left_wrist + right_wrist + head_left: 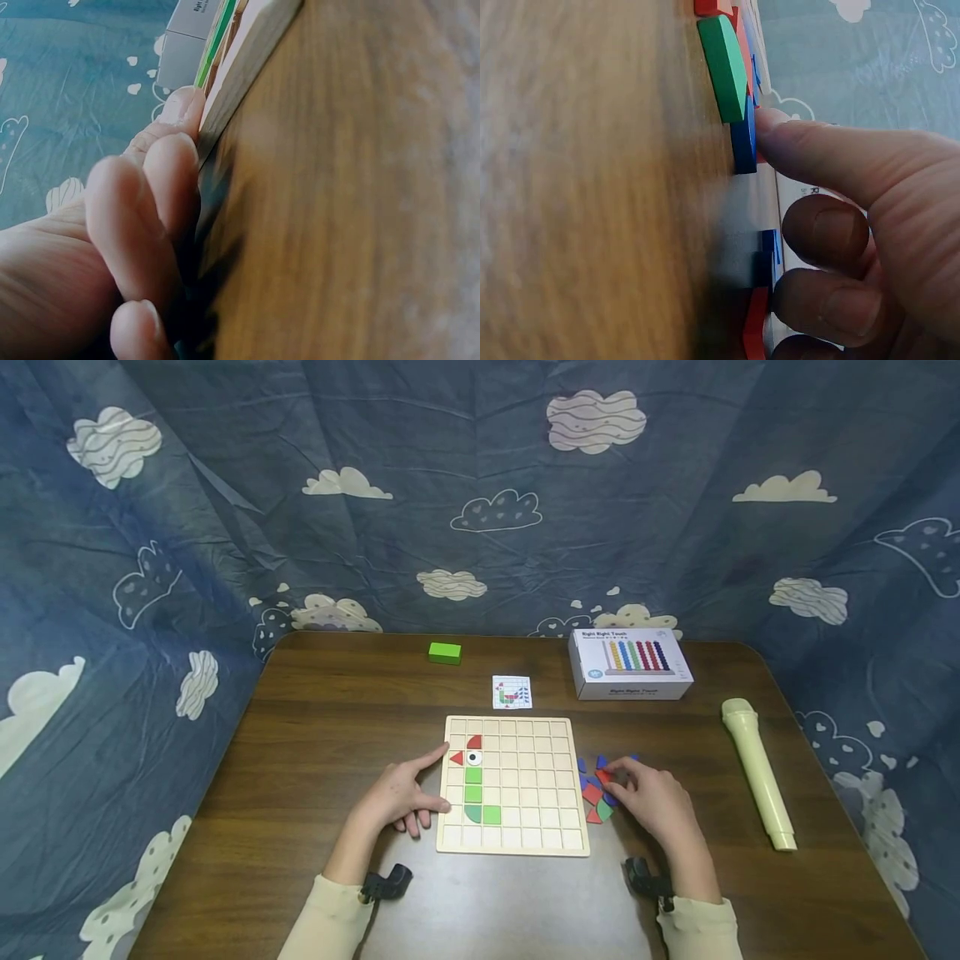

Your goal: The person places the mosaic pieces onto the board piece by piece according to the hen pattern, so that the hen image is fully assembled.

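Your right hand (654,797) lies over the pile of loose coloured tiles (597,793) just right of the grid board (525,793), fingers curled onto them; whether one tile is actually pinched cannot be told. Your left hand (401,793) rests with fingers relaxed against the board's left edge, index extended. The tiles lie on the right hand's side. The brown wooden bench (337,727) is enclosed by blue cloud-print curtains (225,485).

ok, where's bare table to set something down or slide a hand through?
Bare wood: left of the grid board, behind it up to the green block, and between the loose pieces and the cream tube. Crowded: the board's right edge, where the right hand works the pieces.
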Demonstrator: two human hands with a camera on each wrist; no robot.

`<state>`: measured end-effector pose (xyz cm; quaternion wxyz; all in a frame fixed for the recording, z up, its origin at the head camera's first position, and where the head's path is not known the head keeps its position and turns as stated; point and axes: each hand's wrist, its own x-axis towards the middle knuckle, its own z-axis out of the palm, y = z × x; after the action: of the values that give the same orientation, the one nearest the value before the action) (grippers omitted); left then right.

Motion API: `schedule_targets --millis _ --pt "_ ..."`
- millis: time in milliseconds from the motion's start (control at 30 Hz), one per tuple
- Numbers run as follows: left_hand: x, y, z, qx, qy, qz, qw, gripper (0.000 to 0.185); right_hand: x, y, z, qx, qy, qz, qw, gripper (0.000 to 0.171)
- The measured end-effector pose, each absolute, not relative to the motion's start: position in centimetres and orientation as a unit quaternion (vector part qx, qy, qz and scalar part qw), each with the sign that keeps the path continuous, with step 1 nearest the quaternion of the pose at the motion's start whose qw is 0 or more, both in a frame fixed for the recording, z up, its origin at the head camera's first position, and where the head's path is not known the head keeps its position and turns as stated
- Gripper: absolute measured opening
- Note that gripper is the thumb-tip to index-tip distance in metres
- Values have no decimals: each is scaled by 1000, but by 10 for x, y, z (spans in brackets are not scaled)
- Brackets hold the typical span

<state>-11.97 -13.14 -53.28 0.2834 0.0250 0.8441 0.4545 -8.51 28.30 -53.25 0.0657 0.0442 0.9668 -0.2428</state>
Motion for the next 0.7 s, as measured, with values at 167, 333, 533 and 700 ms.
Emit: schedule_targets --millis 167,333,533,700 --pt "-120 -132 -534 24 843 455 285 102 -84 284 -533 51 971 -227 51 41" --pt "-119 -132 -534 23 842 455 287 103 -83 282 -532 54 973 -217 53 45" --pt "-119 -131 -532 20 847 447 286 103 -83 281 -532 65 978 -192 46 45" --pt "-120 -130 -530 15 852 440 284 103 -82 284 -532 57 983 -175 22 48"
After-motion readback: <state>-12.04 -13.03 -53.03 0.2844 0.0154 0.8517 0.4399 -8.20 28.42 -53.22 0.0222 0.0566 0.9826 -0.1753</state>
